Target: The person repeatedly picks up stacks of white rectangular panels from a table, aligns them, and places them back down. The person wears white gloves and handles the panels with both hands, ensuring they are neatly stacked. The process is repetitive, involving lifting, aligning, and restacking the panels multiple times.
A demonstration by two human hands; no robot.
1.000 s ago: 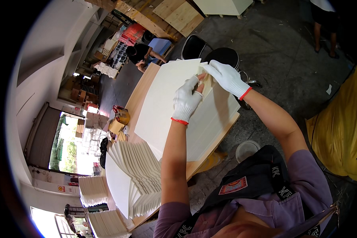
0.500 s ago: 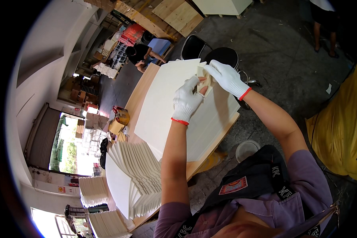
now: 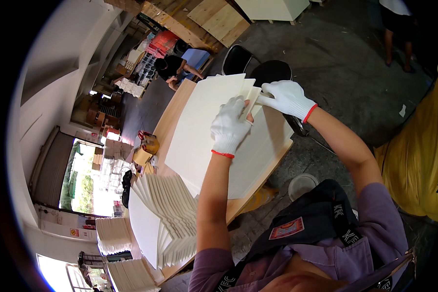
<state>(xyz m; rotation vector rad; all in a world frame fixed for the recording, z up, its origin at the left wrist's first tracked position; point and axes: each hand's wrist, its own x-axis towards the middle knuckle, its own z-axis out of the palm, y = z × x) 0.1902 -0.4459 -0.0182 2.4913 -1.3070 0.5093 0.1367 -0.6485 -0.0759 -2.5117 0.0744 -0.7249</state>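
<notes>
Large cream sheets of card or thick paper (image 3: 194, 126) lie in a pile on the wooden table in front of me. My left hand (image 3: 228, 125), in a white knit glove with a red cuff and bare fingertips, grips several sheets near their right edge. Their corners stand fanned apart beside its thumb. At the far right corner my right hand (image 3: 288, 98), gloved likewise, pinches the edge of the sheets between thumb and fingers. Under these, more of the pile (image 3: 248, 168) shows toward me.
A fanned, bent stack of cream sheets (image 3: 168, 214) rests at the table's near left, with further stacks (image 3: 114, 236) beyond. A yellow tape roll (image 3: 150, 142) lies at the left edge. Past the table stand a black stool (image 3: 272, 71) and a seated person (image 3: 170, 67). A yellow sack (image 3: 418, 160) is right.
My right hand has shifted slightly right and its fingers have curled in at the sheet edge. The corners by my left hand are now more fanned, and that hand lies flatter over the sheets.
</notes>
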